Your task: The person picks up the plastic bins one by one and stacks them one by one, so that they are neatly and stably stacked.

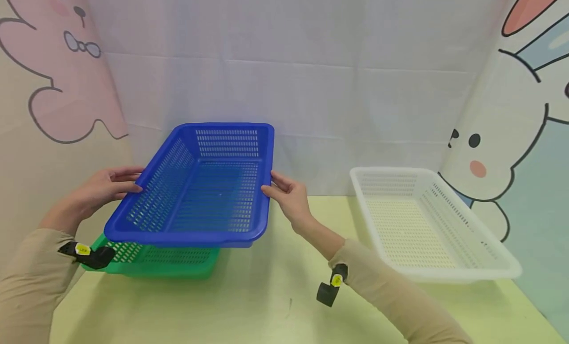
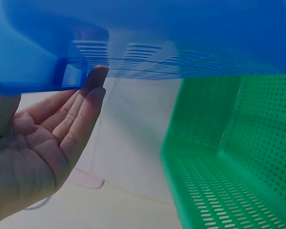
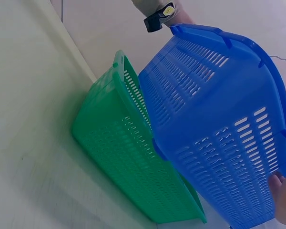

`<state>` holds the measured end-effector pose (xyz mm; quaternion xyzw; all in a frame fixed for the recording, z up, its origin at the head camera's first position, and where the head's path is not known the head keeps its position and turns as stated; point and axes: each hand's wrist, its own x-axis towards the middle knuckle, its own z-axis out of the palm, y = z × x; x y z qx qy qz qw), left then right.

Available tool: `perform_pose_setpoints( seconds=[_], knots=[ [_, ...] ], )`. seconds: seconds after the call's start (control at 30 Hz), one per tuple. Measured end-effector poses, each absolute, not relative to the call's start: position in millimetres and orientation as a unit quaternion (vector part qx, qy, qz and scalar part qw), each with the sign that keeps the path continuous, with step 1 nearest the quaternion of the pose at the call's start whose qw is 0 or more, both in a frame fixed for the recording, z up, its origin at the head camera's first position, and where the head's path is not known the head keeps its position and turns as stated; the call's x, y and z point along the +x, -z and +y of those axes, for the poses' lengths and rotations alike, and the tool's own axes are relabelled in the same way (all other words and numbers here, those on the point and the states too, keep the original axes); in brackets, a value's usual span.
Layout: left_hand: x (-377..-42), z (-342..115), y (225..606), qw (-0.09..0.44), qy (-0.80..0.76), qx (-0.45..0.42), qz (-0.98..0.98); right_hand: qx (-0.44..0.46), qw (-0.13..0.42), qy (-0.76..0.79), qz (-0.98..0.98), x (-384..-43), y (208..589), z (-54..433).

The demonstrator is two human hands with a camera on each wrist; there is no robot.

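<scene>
Both hands hold up a blue plastic basket (image 1: 213, 196) by its long side rims, tilted a little. My left hand (image 1: 100, 188) grips the left rim, thumb on top; in the left wrist view its fingers (image 2: 83, 112) reach under the rim against the slotted wall. At the opposite rim, my right hand (image 1: 289, 198) pinches the edge between thumb and fingers. Below and partly hidden by the blue basket, a green basket (image 1: 169, 267) stands on the table. The right wrist view shows the blue basket (image 3: 219, 119) raised and slanted above the green basket (image 3: 119, 138).
A white basket (image 1: 444, 272) sits on the right side of the pale yellow table (image 1: 266, 304). Behind the table hangs a white cloth (image 1: 284, 87), with cartoon-printed panels (image 1: 489, 136) at the sides. Small black cameras are strapped to both wrists.
</scene>
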<state>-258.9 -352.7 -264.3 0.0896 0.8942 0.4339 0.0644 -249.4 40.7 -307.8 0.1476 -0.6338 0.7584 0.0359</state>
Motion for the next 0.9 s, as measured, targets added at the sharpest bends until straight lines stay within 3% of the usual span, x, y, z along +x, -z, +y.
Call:
perform_pose_setpoints(
  seconds=[0.9],
  knots=[
    [-258, -382, 271, 0.006, -0.386, 0.031, 0.922, 0.179, 0.062, -0.780, -0.596, -252, 319, -15]
  ],
)
